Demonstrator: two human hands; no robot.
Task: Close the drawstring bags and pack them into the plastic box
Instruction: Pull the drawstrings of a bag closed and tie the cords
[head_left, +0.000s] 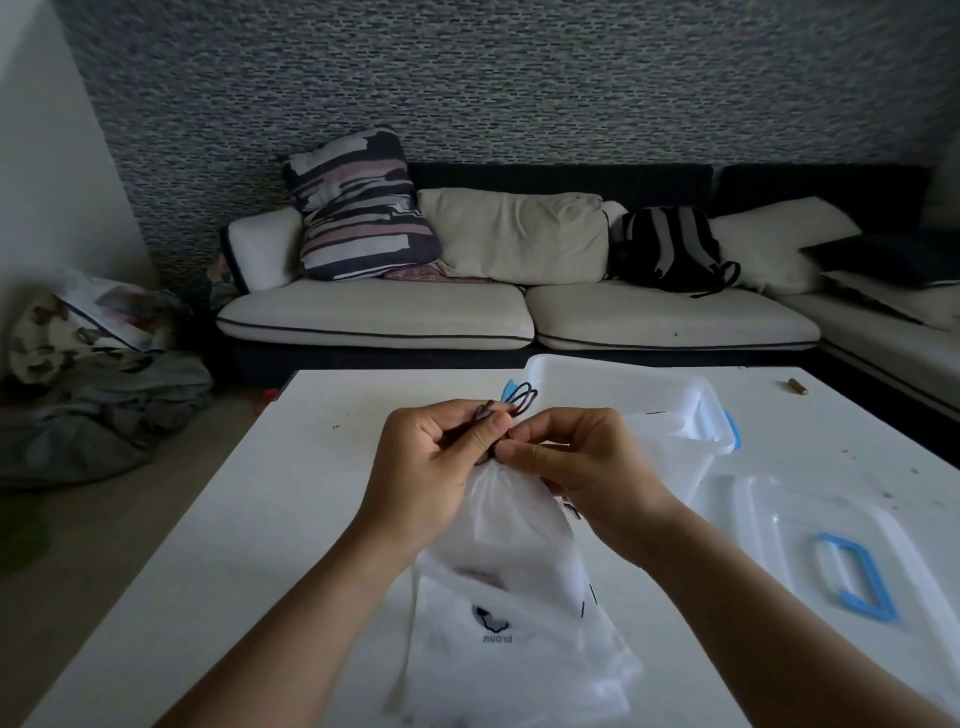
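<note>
While both hands work at the gathered neck of the drawstring bag (506, 519), held just above the white surface (291, 519): left hand (423, 467) pinching the dark cord (522, 397), loops standing up beyond the fingers; right hand (576, 467) pinching the puckered mouth of the bag, grip narrow on both sides.

Judged step in hand: drawing the mouth shut. Recommended: hold the neck firm with the right, pull the cord away evenly with the left, keep the thin film from bunching to one side or tearing, confirm no gap before release.

Further bags (498, 639) lying flat on the surface nearer the body, under the held one, one printed with a dark logo; whether closed cannot be told.

Plastic box (691, 395) standing open beyond the hands, to the right, blue latch at its side. Translucent film visible at its near rim; whether a packed bag or part of the held one cannot be told. Lid (810, 525) with blue handle lying apart on the surface, right of the arms.
</note>
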